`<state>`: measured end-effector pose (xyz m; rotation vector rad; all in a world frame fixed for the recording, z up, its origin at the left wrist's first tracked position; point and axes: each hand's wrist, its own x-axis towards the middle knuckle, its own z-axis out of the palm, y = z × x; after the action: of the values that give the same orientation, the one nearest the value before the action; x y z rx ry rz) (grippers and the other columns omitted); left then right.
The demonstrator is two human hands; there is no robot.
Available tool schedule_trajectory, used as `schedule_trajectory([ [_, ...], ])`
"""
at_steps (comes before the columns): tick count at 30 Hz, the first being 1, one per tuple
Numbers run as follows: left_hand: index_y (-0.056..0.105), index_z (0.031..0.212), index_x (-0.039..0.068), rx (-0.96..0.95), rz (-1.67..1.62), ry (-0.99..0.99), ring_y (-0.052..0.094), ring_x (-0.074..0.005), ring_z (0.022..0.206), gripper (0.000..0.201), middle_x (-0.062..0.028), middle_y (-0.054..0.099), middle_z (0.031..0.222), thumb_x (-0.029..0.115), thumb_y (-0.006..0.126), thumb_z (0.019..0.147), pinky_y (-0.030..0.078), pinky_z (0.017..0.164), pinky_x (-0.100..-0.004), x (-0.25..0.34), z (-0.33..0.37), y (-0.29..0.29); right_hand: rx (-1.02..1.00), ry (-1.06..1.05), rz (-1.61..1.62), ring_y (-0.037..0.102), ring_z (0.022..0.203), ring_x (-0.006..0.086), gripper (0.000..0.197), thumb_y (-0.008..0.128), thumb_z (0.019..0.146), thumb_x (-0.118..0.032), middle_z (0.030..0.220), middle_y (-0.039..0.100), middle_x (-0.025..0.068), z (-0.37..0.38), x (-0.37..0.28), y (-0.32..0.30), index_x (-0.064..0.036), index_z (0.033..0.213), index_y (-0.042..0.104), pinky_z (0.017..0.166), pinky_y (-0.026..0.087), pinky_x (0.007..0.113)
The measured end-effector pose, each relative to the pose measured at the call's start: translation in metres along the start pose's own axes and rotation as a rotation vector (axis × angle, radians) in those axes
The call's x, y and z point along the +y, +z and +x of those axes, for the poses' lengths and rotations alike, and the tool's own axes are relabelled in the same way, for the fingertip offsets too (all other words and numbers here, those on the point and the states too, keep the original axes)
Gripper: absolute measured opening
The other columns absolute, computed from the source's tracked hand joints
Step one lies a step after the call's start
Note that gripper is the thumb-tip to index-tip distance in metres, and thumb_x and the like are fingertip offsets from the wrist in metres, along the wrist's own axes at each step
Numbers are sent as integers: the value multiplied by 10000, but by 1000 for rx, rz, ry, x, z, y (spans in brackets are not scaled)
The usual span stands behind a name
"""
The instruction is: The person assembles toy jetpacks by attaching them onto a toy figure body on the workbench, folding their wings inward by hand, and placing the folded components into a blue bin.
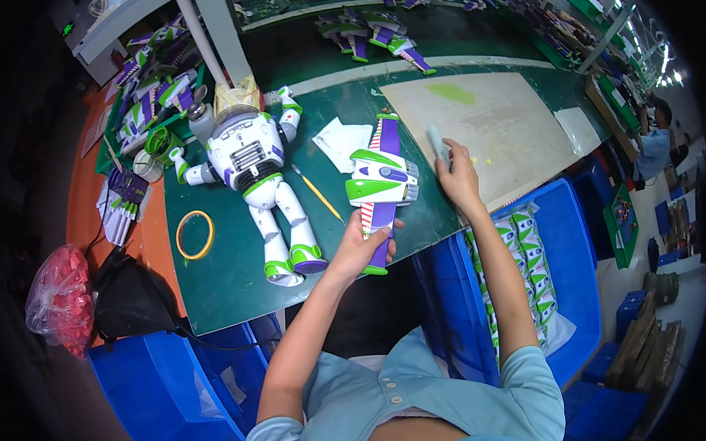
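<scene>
My left hand point(360, 248) grips the lower end of a toy wing pack point(381, 181), white, green and purple with red stripes, lying at the near edge of the green table point(231, 279). My right hand point(459, 178) rests on the table beside the pack and holds a small pale grey flat piece point(437, 145). A white, green and purple space-ranger toy figure point(256, 171) lies on its back to the left of the pack. A thin yellow-handled brush point(318, 194) lies between figure and pack.
A tan mat point(497, 126) covers the table's right part. White paper point(341, 141), a yellow tape ring point(195, 234), stacks of wing parts point(150, 95) at back left. Blue bins point(560, 252) with wing parts at right, blue bin point(172, 382) at lower left, black bag point(130, 298), red bag point(59, 297).
</scene>
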<state>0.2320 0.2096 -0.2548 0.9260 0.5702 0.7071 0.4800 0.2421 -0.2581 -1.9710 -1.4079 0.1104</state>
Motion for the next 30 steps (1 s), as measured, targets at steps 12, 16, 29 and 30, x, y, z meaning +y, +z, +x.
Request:
schedule_trajectory([
  [12,356,1176,0,38,-204,-298,617,-198,797,312,-162,560,1066,88,486,906,540,674,-298,-33,-53,32,-450,-585,49,591,871,317,311,615,748,-147,989,572,162,-25,-150,62,-25,1024,540,730,483,403],
  [16,461,1037,6,143,-102,-271,573,-112,640,173,-91,578,874,120,500,913,529,594,-267,-46,-58,39,-525,-505,-277,606,832,342,316,585,732,-118,918,596,198,-26,-183,104,-11,1019,509,711,493,429],
  [29,469,1004,4,211,-164,-226,522,-84,578,175,-71,563,823,-24,451,833,476,497,-238,-58,-61,38,-625,127,1452,506,667,106,337,478,894,-139,819,503,56,13,-126,-37,-31,1212,498,554,467,245],
  [30,461,1024,7,197,-172,-243,521,-83,585,183,-76,564,832,-18,456,843,466,499,-229,-57,-60,40,-655,141,1227,516,695,116,309,462,903,-118,802,501,59,-10,-121,-67,-30,1195,511,558,448,254],
])
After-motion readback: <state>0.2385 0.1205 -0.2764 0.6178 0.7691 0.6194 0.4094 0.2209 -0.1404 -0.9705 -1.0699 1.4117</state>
